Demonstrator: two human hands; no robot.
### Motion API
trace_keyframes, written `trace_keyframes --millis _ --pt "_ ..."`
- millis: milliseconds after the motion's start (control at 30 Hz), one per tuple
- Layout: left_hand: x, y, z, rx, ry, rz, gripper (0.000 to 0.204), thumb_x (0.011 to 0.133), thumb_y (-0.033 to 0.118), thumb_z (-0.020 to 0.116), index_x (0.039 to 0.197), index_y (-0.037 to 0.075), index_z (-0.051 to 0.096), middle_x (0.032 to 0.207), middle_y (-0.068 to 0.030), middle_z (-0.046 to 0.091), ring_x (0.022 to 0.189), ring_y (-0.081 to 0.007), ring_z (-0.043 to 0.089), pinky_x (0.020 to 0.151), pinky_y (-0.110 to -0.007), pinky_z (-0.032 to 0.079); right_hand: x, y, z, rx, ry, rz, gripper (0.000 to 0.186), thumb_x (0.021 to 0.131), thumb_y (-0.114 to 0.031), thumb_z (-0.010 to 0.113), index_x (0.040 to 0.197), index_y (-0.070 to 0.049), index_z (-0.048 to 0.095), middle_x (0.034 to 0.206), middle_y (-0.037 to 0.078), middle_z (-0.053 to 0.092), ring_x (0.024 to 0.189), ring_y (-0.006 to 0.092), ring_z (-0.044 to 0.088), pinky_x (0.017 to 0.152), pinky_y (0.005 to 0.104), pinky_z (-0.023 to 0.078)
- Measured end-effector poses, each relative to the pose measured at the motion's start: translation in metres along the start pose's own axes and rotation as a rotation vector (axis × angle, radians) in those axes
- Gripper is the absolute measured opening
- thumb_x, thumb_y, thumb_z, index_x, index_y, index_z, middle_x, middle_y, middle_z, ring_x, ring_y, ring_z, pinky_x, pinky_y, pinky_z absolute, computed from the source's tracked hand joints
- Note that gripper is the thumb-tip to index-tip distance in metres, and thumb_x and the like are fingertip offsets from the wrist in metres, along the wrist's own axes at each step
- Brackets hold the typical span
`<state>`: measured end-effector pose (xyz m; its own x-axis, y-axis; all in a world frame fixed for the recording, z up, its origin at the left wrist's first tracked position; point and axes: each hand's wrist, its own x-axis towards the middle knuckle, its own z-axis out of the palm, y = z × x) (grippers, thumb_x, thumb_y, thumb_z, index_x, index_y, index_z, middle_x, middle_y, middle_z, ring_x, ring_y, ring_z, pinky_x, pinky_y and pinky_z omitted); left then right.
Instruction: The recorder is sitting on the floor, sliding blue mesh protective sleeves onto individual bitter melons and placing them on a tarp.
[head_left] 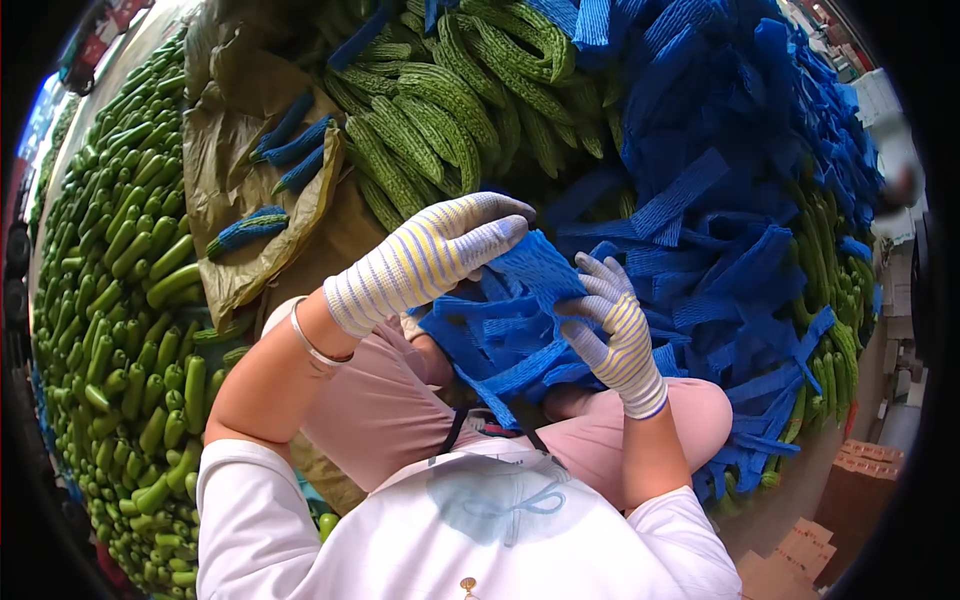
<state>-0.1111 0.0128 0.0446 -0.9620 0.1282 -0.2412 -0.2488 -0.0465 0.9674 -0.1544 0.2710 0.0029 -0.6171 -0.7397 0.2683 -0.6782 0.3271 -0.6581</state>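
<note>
1. Left hand [430,255], in a striped glove, reaches in from the lower left to the middle of the frame. Its fingers lie nearly straight and close together, pointing right, with their tips at the upper left edge of a blue mesh sleeve [538,268]. The thumb is mostly hidden, so I cannot tell how firmly they grip.
2. Right hand [618,335], gloved alike, sits just right of the middle. Its fingers are bent and somewhat spread, with a gap between thumb and forefinger; the tips meet the sleeve's right edge. Whether they pinch it I cannot tell.
3. The blue mesh sleeve is at the centre of the frame, between the hands, raised at a tilt over loose blue sleeves [500,335] that lie between the pink-trousered legs [375,410].
4. A larger blue heap [720,270] fills the upper right and spreads down the right side.
5. Ridged green gourds [430,130] lie in a pile at the upper centre.
6. On a brown sheet [225,130] at the upper left rest four sleeved gourds [247,232], their green ends showing.
7. Smooth green vegetables [125,350] cover the left side; cardboard boxes [800,550] stand at the lower right.
</note>
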Motion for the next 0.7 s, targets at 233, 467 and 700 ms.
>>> trace_keyframes --millis 233,467,700 --pt "0.008 -0.008 0.055 -0.048 -0.084 0.053 0.021 0.094 0.007 0.056 0.114 0.002 0.058 0.097 0.0005 0.062 0.090 -0.0047 0.056 0.082 -0.021 0.048 -0.033 0.002 -0.014 0.110 0.156 0.046 0.016 0.072 -0.019 0.073 0.081 -0.008 0.067 0.105 0.014 0.064 0.110 0.0342 0.056 0.104 0.0479 0.033" --pt "0.015 -0.020 0.088 -0.121 -0.050 0.085 0.013 0.090 0.006 0.053 0.102 0.005 0.059 0.083 0.0052 0.055 0.068 -0.0002 0.046 0.061 -0.015 0.039 -0.047 0.005 -0.001 -0.123 0.091 0.215 0.068 0.076 -0.057 0.066 0.117 -0.003 0.058 0.138 0.024 0.039 0.134 0.0456 0.027 0.111 0.0548 0.014" --pt "0.015 -0.045 0.078 -0.481 -0.197 -0.107 0.014 0.083 0.010 0.063 0.095 0.006 0.059 0.079 0.0009 0.055 0.063 -0.0043 0.045 0.053 -0.017 0.034 -0.044 0.005 0.025 0.584 0.175 0.437 0.060 0.089 -0.037 0.062 0.131 0.003 0.047 0.126 0.021 0.053 0.123 0.0312 0.047 0.104 0.0372 0.034"
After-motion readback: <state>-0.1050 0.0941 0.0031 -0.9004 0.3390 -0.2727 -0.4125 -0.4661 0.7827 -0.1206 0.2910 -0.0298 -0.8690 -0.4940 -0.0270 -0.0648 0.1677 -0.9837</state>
